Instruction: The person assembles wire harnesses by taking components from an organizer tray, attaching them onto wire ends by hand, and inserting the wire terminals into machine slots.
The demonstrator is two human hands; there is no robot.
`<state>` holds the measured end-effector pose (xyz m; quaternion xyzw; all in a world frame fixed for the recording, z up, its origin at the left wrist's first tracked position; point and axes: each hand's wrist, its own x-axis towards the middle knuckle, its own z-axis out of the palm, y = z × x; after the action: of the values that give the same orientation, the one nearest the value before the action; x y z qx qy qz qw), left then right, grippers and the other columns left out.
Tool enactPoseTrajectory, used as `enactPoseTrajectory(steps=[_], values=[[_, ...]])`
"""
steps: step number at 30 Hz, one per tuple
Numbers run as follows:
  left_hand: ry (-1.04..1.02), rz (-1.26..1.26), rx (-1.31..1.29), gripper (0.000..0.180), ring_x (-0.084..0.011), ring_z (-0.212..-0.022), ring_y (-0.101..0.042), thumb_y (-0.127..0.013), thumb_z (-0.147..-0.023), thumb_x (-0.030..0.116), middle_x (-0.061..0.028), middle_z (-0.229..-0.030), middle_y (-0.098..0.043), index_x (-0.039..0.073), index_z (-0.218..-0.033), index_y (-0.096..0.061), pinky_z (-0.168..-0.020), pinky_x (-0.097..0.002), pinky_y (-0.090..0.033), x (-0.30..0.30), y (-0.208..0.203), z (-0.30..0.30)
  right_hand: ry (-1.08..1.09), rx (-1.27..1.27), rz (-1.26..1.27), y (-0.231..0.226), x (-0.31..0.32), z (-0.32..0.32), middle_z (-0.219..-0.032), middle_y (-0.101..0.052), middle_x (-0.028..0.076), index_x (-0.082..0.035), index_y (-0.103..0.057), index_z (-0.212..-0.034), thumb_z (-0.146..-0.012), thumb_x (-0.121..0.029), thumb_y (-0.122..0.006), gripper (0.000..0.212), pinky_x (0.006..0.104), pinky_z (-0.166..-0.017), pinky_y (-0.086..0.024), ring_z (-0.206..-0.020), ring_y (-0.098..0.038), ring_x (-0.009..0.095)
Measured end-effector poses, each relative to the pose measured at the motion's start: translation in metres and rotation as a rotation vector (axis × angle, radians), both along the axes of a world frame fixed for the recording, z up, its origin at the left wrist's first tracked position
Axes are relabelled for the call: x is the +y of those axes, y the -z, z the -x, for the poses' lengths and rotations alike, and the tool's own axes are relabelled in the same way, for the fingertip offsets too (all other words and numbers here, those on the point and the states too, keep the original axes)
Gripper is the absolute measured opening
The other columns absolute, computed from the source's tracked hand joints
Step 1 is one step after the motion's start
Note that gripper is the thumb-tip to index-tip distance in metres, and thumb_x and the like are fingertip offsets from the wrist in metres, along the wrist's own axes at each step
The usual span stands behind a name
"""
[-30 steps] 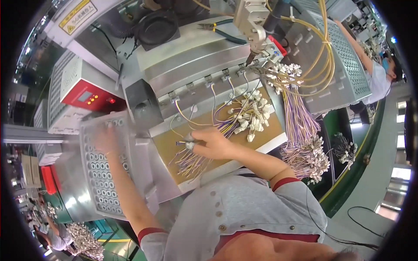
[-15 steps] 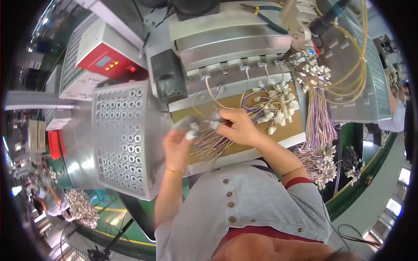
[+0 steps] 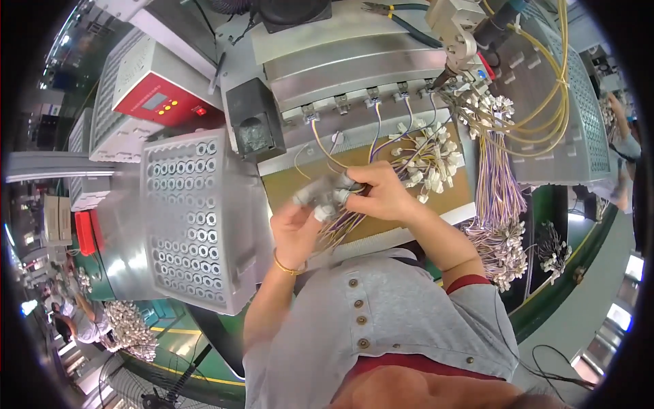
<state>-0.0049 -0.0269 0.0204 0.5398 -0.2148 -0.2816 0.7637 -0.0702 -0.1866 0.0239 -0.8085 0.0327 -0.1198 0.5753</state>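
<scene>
Blur lies between left hand (image 3: 293, 235) and right hand (image 3: 383, 193) near wires (image 3: 346, 225); whether either grip pinches anything, I cannot tell.

Left hand (image 3: 294, 228): a second ago a blur over the tray (image 3: 170, 211); now above the wire bundle (image 3: 349, 222), fingertips closer to those of the right hand (image 3: 378, 191) than half a second ago.
Tray's far end: uncovered now that the hand is off it.
Camera view: shifted since a second ago, bringing a fan (image 3: 151, 397) in at lower left.
Co-worker at right: head and shoulders then, mainly a blurred arm (image 3: 618, 111) now.
</scene>
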Motion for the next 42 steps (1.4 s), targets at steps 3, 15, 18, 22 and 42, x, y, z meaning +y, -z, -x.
enactPoseTrajectory(steps=[3,15,18,22,42], values=[[-0.041,-0.053,-0.018,0.025,-0.0110,-0.076,-0.055,-0.055,-0.074,-0.007,-0.0105,-0.095,-0.059,-0.005,-0.099,-0.055,-0.057,-0.0207,-0.046,-0.011,-0.001,0.001,-0.055,-0.004,-0.003,0.002,-0.006,0.000,-0.054,-0.050,0.004,0.000,-0.054,-0.073,-0.066,-0.002,-0.056,0.008,0.0230,-0.043,-0.035,-0.049,-0.041,0.006],[0.068,0.086,0.408,0.024,-0.0165,-0.069,-0.056,-0.049,-0.081,0.004,-0.0086,-0.090,-0.058,-0.002,-0.104,-0.052,-0.053,-0.0244,-0.044,-0.029,0.004,-0.003,-0.106,0.107,-0.237,0.023,-0.020,-0.006,-0.053,-0.046,0.004,0.000,-0.054,-0.076,-0.070,-0.011,-0.057,0.013,0.0236,-0.044,-0.032,-0.050,-0.039,0.006],[0.098,0.183,0.456,0.029,-0.0190,-0.073,-0.057,-0.050,-0.081,0.005,-0.0087,-0.093,-0.058,-0.001,-0.109,-0.050,-0.061,-0.0263,-0.048,-0.029,0.011,0.005,0.101,0.119,-0.183,0.025,-0.021,-0.003,-0.053,-0.049,0.000,-0.001,-0.056,-0.075,-0.067,-0.012,-0.061,0.014,0.0237,-0.042,-0.031,-0.048,-0.039,0.005],[-0.012,-0.111,0.062,0.028,-0.0201,-0.077,-0.058,-0.052,-0.080,0.008,-0.0078,-0.094,-0.059,0.000,-0.108,-0.053,-0.066,-0.0290,-0.049,-0.014,0.040,0.004,0.532,-0.014,-0.429,0.017,-0.026,-0.016,-0.054,-0.050,-0.003,-0.002,-0.053,-0.067,-0.069,-0.003,-0.057,0.005,0.0181,-0.038,-0.030,-0.046,-0.042,0.002],[0.055,-0.747,-0.909,0.019,-0.0133,-0.052,-0.051,-0.063,-0.066,0.006,-0.0085,-0.063,-0.058,0.007,-0.085,-0.065,-0.049,-0.0243,-0.041,0.030,0.027,-0.037,0.651,-0.045,-0.514,0.016,-0.010,-0.053,-0.058,-0.054,0.008,0.002,-0.049,-0.063,-0.074,-0.005,-0.050,0.013,0.0239,-0.042,-0.042,-0.049,-0.056,0.015]])
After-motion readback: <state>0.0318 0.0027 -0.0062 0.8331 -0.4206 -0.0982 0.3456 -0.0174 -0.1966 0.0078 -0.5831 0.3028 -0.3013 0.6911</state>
